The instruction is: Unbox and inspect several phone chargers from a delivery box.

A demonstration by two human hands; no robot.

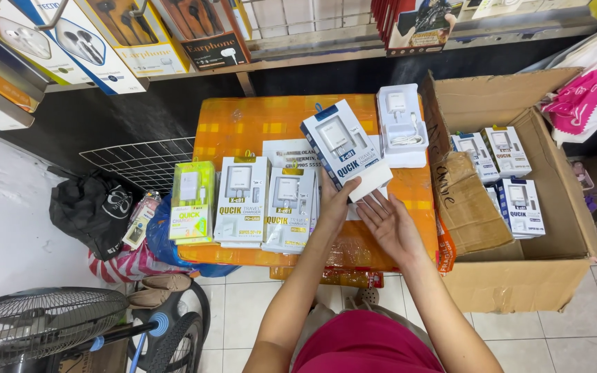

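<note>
Orange-checked cloth covers the small desk [243, 124], which carries the stock under count. Item: one white-and-blue charger box [343, 148], raised at a tilt above the middle of the desk, its lower end held by the left hand [336, 200], fingers curled under and around the box's white end in a closed hold. Item: the right hand [392, 224], lying open and flat, palm up, just beside and below that same end, holding nothing; whether its fingertips touch the box cannot be told. Item: a row of like charger boxes [264, 204] standing face-up along the near left of the desk, with one green-yellow box [193, 200] at the row's left end. Item: an opened white inner tray [402, 124] with charger and coiled cable showing, at the far right edge of the desk. Item: a brown cardboard carton [519, 276] on the tiled floor to the right, flaps open, holding several more boxes [499, 152] of the same kind. Sundry: a wire grid panel [139, 162], a black bag [91, 211] and a standing fan [43, 324] at the left; earphone packs [139, 34] hanging on the shelf above. Judged step: one box is in hand between carton and row, being turned over or checked. Setting it down would call for a steady grip and a free spot beside the row, square with its neighbours.
</note>
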